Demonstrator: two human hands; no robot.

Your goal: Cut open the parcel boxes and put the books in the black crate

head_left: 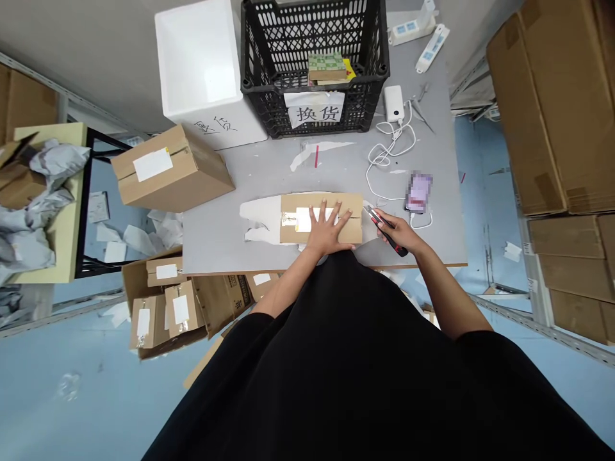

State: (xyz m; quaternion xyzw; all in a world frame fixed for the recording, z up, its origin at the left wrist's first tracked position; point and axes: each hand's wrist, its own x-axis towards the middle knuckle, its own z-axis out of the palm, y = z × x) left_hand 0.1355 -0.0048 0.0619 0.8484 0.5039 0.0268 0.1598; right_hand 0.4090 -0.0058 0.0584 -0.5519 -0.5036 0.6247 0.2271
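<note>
A small cardboard box [288, 234] with a white label lies near the table's front edge, on top of torn pale wrapping [260, 209]. My left hand [327, 232] rests flat across the label with its fingers spread. Just right of the box, my right hand [398, 232] is wrapped round a black and red box cutter [396, 247]. The cutter's tip points up and left toward the box's right end. Whether the blade touches the cardboard I cannot tell.
At the back of the grey table [216, 237] stand a black plastic crate [314, 83] and a white foam bin [199, 57]. A larger carton [173, 169] sits at the left. A phone [419, 192] with a white cable lies at the right. Boxes fill an open carton [223, 301] below.
</note>
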